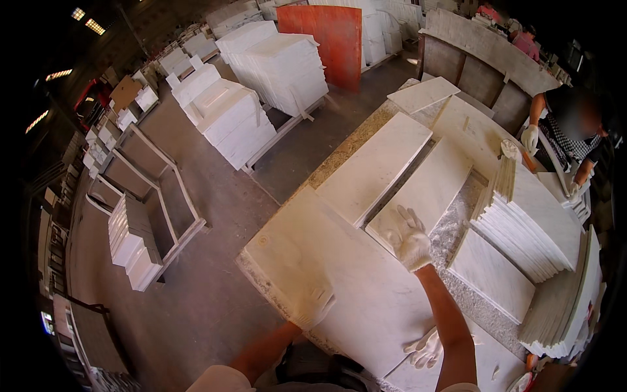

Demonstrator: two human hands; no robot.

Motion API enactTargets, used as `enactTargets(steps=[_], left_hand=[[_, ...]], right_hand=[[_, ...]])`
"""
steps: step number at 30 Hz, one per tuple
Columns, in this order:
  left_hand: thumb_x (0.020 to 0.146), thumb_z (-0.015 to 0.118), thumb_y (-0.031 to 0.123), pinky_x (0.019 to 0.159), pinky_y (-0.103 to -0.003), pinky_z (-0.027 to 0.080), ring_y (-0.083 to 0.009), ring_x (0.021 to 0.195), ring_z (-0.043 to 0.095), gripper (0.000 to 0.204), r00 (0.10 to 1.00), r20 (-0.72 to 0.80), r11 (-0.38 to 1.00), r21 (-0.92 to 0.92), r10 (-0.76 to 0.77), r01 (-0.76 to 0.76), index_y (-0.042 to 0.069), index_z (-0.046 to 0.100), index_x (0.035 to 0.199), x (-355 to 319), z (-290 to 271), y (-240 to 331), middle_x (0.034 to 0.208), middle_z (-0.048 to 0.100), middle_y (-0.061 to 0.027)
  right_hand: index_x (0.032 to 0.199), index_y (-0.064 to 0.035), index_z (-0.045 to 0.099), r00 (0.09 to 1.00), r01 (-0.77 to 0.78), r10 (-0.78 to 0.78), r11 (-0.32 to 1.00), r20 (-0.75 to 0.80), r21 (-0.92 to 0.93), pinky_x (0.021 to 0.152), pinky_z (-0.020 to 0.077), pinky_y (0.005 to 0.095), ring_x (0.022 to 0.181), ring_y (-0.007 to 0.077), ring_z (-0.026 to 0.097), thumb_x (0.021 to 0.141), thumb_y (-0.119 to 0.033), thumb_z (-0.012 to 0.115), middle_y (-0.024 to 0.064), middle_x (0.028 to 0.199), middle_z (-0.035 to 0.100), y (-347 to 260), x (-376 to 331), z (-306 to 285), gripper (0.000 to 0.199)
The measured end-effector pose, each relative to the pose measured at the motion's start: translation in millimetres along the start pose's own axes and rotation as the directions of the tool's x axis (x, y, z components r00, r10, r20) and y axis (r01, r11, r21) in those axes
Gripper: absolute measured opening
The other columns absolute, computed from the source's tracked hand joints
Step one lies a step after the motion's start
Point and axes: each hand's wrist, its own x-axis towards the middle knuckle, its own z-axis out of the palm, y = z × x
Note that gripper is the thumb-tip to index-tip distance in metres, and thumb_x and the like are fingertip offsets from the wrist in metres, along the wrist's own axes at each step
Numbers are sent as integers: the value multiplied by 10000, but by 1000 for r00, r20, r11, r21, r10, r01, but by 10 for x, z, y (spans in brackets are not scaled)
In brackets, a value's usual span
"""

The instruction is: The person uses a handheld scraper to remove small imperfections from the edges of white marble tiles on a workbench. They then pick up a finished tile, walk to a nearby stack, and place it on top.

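My right hand [411,243], in a white knit glove, is over the near end of a long white marble slab [434,186], its fingers spread and reaching away from me. My left hand [312,307], also gloved, is low over the left part of a large pale slab [366,281] on the worktable. Its fingers look stretched out, though they blend into the pale stone. Neither hand grips anything. Beyond the right hand lies another long marble slab [379,166], with a narrow gap between the two. A loose white glove [426,349] rests below my right forearm.
Stacked thin slabs [522,215] stand at the right, beside a flat marble piece [491,274]. Across the table a co-worker [575,124] in white gloves handles stone pieces. Block stacks [274,65], a red panel [326,46] and a metal frame [160,196] stand on the floor.
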Motion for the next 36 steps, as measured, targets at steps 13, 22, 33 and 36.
enactTargets(steps=[13, 22, 33, 36], left_hand=[[862, 603, 207, 704, -412, 476, -264, 768, 588, 307, 999, -27, 997, -72, -18, 16, 62, 634, 1131, -54, -13, -76, 844, 596, -63], [813, 555, 192, 810, -413, 471, -255, 972, 566, 367, 962, -179, 979, 29, 204, -202, 17, 601, 1132, -40, -22, -204, 947, 576, -108], [906, 599, 197, 737, -380, 530, -312, 846, 676, 298, 996, -2, 880, -468, -92, 80, 131, 644, 1193, -1089, -699, -1190, 983, 692, -123], [888, 653, 244, 710, -372, 534, -299, 837, 689, 266, 884, -72, 813, -431, -463, 391, 129, 680, 1127, -1439, -1939, -1857, 941, 699, -131]], right_hand=[[946, -89, 677, 959, 131, -36, 937, 282, -323, 795, 495, 464, 871, 340, 642, 929, -310, 503, 134, 920, 676, 1163, 1500, 316, 281], [1040, 61, 665, 901, -336, 63, 726, 429, 600, 828, 505, 293, 885, 212, 673, 1017, -322, 455, 147, 925, 722, -231, -564, -271, 437], [1100, -9, 672, 529, -847, 180, 60, 829, 528, 817, 531, 363, 904, 272, 662, 945, -200, 574, 169, 1058, 681, -3362, -1185, 192, 265], [1175, 3, 611, 493, -849, 262, -64, 830, 525, 800, 529, 358, 871, 266, 657, 978, -266, 529, 153, 1045, 677, -3947, -988, 763, 344]])
